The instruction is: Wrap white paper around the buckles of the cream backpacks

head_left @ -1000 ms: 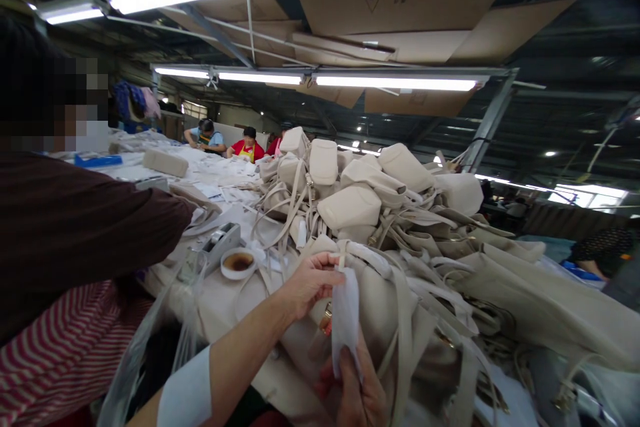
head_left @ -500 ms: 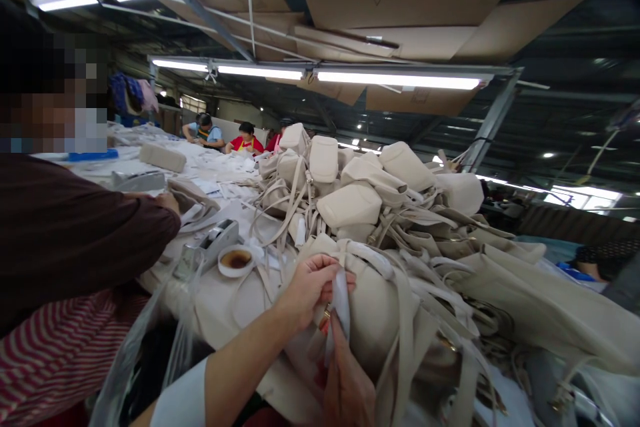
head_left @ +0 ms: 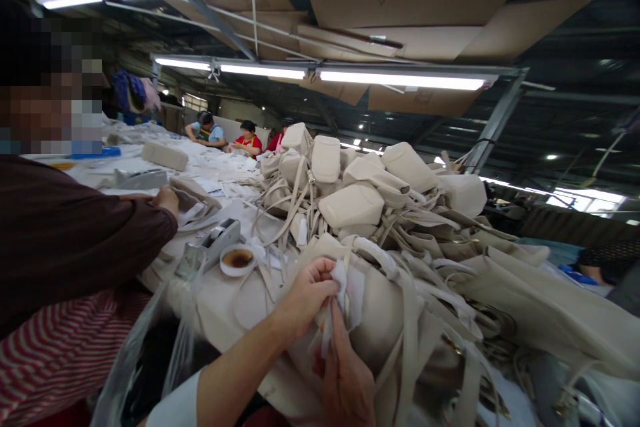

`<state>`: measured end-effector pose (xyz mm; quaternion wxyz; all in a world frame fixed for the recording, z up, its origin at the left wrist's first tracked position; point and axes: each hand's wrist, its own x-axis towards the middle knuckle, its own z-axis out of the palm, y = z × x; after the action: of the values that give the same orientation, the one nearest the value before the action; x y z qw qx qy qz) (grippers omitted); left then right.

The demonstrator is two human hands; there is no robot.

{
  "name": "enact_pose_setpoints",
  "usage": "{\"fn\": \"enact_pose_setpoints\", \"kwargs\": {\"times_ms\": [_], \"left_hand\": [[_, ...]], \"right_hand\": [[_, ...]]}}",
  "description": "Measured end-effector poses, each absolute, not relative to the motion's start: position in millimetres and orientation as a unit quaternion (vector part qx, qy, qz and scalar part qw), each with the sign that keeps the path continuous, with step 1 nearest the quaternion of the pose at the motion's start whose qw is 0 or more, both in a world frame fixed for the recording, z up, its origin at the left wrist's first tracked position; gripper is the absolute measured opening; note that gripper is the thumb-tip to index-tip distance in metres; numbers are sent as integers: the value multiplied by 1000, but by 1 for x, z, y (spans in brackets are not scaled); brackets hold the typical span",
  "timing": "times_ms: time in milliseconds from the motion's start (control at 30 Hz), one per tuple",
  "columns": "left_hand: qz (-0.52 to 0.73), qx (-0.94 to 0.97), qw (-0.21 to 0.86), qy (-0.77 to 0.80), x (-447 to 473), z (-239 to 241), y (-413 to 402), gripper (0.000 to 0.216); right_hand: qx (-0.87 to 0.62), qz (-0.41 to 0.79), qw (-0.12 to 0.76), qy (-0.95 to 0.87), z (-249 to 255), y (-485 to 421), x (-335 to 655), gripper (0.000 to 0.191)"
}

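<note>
A cream handbag (head_left: pixel 380 313) lies directly before me, its straps loose around it. A thin white sheet of wrapping paper (head_left: pixel 356 290), partly spread, surrounds a narrow strap on the bag's near side. My left hand (head_left: pixel 311 293) pinches the upper left edge of this paper between thumb and fingers. Just below, my right hand (head_left: pixel 347 373) is closed at the lower end of the same paper, its index finger stretched up along it. The strap inside is mostly hidden by paper and fingers.
A heap of cream bags (head_left: pixel 353 203) rises beyond my hands. Left of them are a tape dispenser (head_left: pixel 223 240) and a small white dish (head_left: pixel 239 260) of brown stuff. Beside me, a person in a dark sleeve (head_left: pixel 90 240) handles another bag (head_left: pixel 193 199).
The white paper, narrow and folded along the strap before, is now spread wider to the right. My right hand has shifted slightly, with its index finger closer to my left fingertips.
</note>
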<state>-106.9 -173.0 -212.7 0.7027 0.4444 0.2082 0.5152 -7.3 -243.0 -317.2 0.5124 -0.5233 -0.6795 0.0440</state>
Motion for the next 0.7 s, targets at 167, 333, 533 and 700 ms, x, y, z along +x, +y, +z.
{"fn": "enact_pose_setpoints", "kwargs": {"times_ms": [167,333,533,700], "left_hand": [[510,432,699,253,-110,-214,-165,24],[527,442,681,251,-113,-209,-171,23],[540,442,678,231,-115,-209,-178,28],[522,434,701,219,-116,-216,-180,33]], "right_hand": [[-593,43,544,-592,-282,-260,-3,87],[-632,98,546,-541,-222,-244,18,60],[-597,88,546,-580,-192,-216,12,26],[-591,46,548,-590,-196,-215,4,29]]}}
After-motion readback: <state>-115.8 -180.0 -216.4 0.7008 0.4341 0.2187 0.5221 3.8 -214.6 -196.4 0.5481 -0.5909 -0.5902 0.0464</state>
